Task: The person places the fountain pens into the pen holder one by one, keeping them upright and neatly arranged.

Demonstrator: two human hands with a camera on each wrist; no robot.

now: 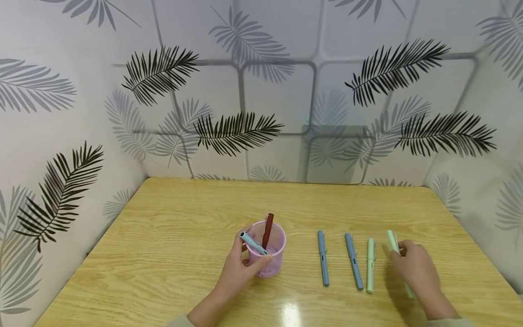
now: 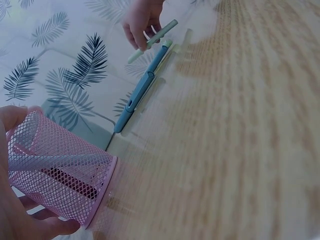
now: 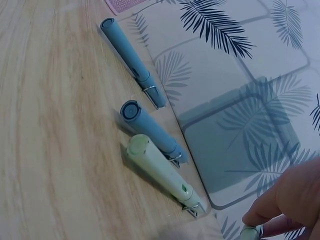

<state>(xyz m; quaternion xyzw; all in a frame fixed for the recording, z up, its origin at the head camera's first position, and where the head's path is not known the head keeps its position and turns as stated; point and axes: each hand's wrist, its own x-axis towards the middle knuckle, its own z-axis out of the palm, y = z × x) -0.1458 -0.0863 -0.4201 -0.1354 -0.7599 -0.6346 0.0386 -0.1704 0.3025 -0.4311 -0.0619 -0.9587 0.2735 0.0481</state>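
On the wooden counter [image 1: 171, 254], the left hand [image 1: 239, 270] curls its fingers around the pink mesh cup [image 1: 273, 259], pinching a light blue pen [image 1: 252, 243] over its rim beside a dark red pen [image 1: 267, 229] standing inside. To the right lie two blue pens [image 1: 323, 257] [image 1: 353, 267] and a green pen [image 1: 370, 265] side by side. Furthest right, the right hand [image 1: 414, 268] has its fingers closed on a pale green pen [image 1: 393, 240], which seems barely lifted off the counter.

Right hand [image 1: 416, 268] covers the green pen's [image 1: 393, 240] lower half. Cup [image 3: 122, 4] cut by right wrist view's top edge.
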